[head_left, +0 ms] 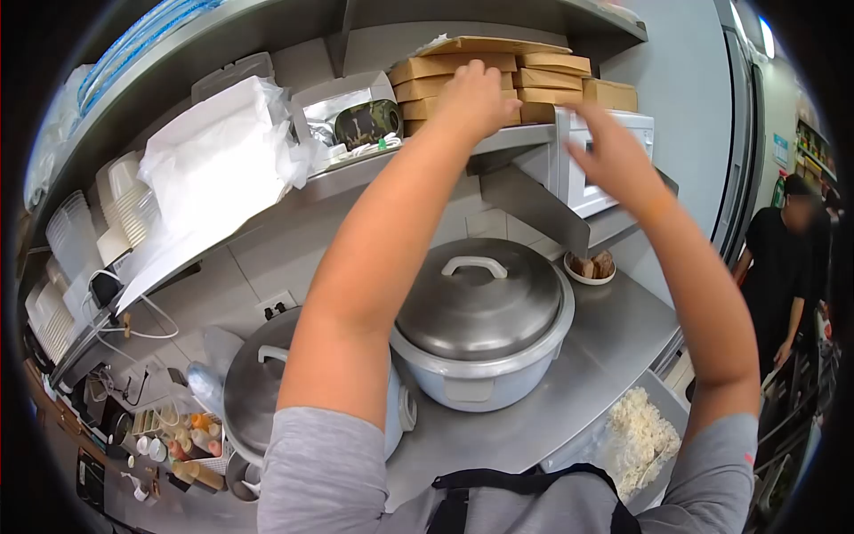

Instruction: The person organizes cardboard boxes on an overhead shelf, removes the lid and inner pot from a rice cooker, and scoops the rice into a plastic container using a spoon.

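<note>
My left hand (480, 96) is raised to the upper metal shelf, its fingers bent against the front of a stack of flat brown cardboard boxes (427, 89). It looks closed on a cardboard box, though the fingertips are partly hidden. To the right, my right hand (616, 153) hangs in the air before a white microwave-like appliance (639, 133), slightly blurred. Thumb and fingers are apart with nothing between them. More cardboard boxes (550, 80) lie stacked between the two hands.
Two large lidded pots, one pale blue (480, 383) and one further left (258, 383), stand on the steel counter (614, 325). A small bowl (591, 274) holds brown pieces. White paper sheets (213, 169) overhang the shelf. Rice-like food (636, 440) fills a bin. A person (772, 258) stands at right.
</note>
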